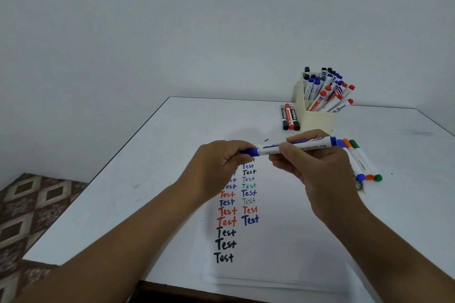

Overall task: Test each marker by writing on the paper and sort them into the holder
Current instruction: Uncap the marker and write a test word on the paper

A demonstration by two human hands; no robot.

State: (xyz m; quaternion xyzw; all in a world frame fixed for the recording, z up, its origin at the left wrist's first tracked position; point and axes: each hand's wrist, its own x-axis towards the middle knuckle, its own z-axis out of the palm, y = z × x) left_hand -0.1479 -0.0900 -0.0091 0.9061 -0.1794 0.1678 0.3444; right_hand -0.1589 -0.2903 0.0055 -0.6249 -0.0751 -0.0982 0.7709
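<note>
Blue marker held level above paper, mid-table. Left hand fingers curled round its blue cap; right hand pinching barrel. Paper carries columns of "Test" words. Holder far right, full of markers. Three markers just left of holder; three more right of hands. Table white.

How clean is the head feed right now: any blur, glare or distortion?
Head view: wide-angle bowing bends the table edges; light is soft and even, no glare; faint shadow under the hands; the blue marker label is too soft to read; "Test" rows on the paper read clearly.
</note>
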